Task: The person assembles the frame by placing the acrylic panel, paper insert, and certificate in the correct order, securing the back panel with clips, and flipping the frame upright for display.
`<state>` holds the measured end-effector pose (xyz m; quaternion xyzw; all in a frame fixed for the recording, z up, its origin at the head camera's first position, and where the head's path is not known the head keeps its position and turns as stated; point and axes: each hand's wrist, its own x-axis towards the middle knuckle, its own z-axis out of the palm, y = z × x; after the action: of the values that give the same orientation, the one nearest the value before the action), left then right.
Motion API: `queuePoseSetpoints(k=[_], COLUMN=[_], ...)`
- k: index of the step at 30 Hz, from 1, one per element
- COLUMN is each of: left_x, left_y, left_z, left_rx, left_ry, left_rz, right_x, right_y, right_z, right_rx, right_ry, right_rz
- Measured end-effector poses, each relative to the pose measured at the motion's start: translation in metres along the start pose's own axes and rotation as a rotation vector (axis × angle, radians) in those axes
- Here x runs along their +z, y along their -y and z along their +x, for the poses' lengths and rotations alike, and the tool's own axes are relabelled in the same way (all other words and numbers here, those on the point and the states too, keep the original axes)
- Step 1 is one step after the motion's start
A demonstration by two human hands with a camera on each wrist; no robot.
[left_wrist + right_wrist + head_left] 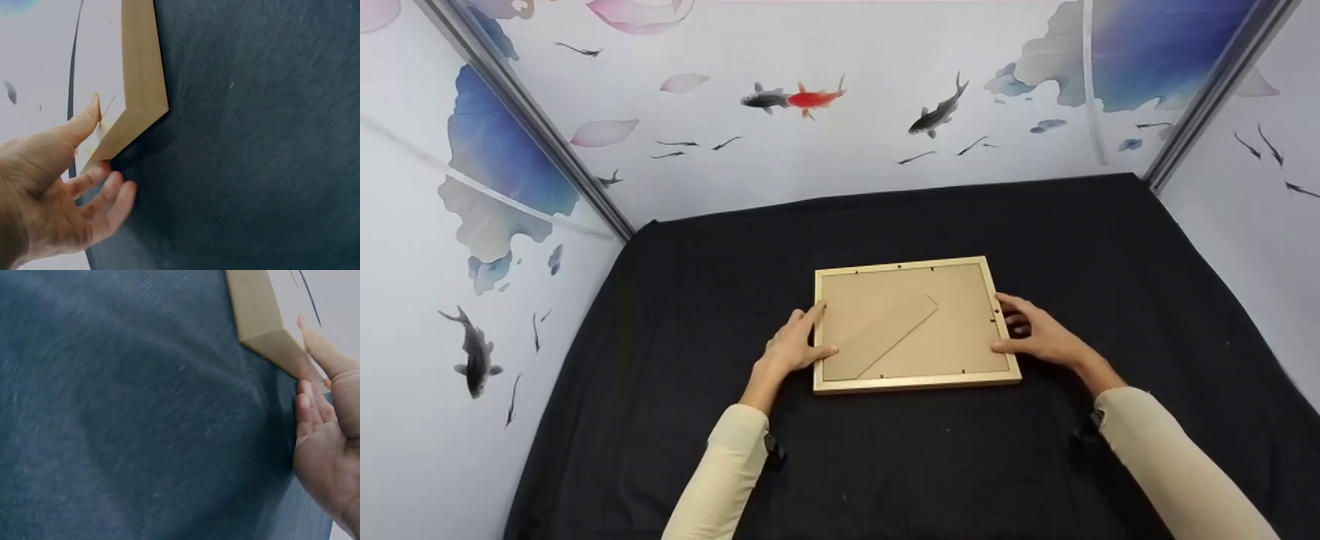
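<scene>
A picture frame (911,379) lies back side up on the black cloth, its light wooden border around a brown backing board (900,322). A slanted stand leg is outlined on that board. My left hand (795,343) grips the frame's left side, thumb on the back face and fingers along the outer edge. On the opposite side my right hand (1042,335) holds the frame with the thumb over its border. In the left wrist view the thumb overlaps the back beside a corner of the frame (143,62). The right wrist view shows fingers against the frame's side wall (259,320).
Black cloth (720,277) covers the table. White panels (855,150) printed with fish, petals and blue leaves stand at the back, left and right, joined by grey metal posts (540,127). Dark wrist devices (775,450) sit at the cream sleeves.
</scene>
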<state>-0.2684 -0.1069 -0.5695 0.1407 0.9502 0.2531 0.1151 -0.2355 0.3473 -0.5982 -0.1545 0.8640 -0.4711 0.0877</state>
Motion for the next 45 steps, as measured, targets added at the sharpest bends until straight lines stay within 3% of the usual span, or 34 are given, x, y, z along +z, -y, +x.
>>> queuePoseSetpoints(k=[6, 12, 15, 20, 25, 33, 40, 45], left_x=[0.013, 0.019, 0.015, 0.011, 0.014, 0.029, 0.033, 0.035], left_y=[0.009, 0.005, -0.004, -0.014, -0.016, -0.026, -0.032, -0.029], left_z=[-0.011, -0.016, -0.007, 0.02, 0.043, 0.052, 0.068, 0.077], left_rx=[0.104, 0.185, 0.224, 0.288, 0.208, 0.08, 0.071, 0.071], left_ry=[-0.091, -0.175, -0.237, -0.341, -0.36, -0.36, -0.396, -0.362], left_rz=[-0.233, -0.222, -0.194, -0.194, -0.175, -0.067, 0.014, -0.027], right_x=[-0.013, -0.012, -0.008, -0.002, 0.005, 0.01, 0.008, 0.011], right_y=[0.004, 0.0, -0.004, -0.005, -0.003, -0.005, -0.007, -0.007], right_z=[0.004, 0.001, -0.001, -0.001, 0.003, 0.002, 0.003, 0.003], right_rx=[0.043, 0.043, 0.033, 0.041, 0.01, 0.002, 0.001, 0.002], right_ry=[0.008, -0.035, -0.058, -0.073, -0.074, -0.084, -0.087, -0.085], right_rz=[0.023, -0.004, -0.012, -0.005, -0.007, -0.019, -0.022, -0.016])
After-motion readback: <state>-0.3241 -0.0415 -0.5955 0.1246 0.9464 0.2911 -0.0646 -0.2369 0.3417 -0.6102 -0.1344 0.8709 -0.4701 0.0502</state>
